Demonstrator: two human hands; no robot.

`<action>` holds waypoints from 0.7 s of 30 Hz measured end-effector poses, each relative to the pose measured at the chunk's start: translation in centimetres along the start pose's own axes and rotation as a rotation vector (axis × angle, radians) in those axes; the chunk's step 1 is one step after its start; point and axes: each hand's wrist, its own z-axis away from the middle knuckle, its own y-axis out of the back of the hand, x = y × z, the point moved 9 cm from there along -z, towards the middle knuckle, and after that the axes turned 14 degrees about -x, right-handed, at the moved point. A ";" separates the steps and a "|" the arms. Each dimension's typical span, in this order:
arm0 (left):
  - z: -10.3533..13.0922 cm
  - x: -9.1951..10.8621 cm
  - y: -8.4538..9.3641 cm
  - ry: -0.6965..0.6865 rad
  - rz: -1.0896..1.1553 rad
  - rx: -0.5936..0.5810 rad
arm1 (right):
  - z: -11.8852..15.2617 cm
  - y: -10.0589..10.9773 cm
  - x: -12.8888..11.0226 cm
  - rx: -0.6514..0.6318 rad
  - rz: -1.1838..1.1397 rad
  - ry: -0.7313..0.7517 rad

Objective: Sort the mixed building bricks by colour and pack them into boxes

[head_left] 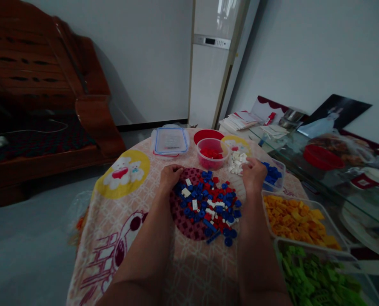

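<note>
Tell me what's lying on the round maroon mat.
Loose blue, red and white toy pieces lie on the round maroon mat. Its left and near parts show dark squares; its right side and anything beneath the pieces are covered.

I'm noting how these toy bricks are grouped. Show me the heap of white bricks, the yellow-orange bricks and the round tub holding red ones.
White brick heap (237, 163): head view, on the heap's middle.
Yellow-orange bricks (293, 219): head view, mid-pile.
Round tub (210, 164): head view, on its near wall.
</note>
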 end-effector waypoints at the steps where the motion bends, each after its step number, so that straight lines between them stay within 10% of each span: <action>1: 0.2 0.3 -0.1 -0.006 -0.004 -0.027 | 0.0 0.5 0.6 0.048 -0.024 -0.040; 4: 0.9 1.7 -0.7 -0.060 -0.086 -0.124 | 0.4 0.9 1.1 0.113 -0.137 -0.110; 11: 2.2 4.3 -2.2 -0.153 -0.298 -0.305 | 0.8 -3.8 -2.0 -0.207 -0.290 -0.006; 21: 2.5 5.4 -2.0 -0.161 -0.341 -0.236 | 1.6 -6.1 -3.4 -0.410 -0.294 0.008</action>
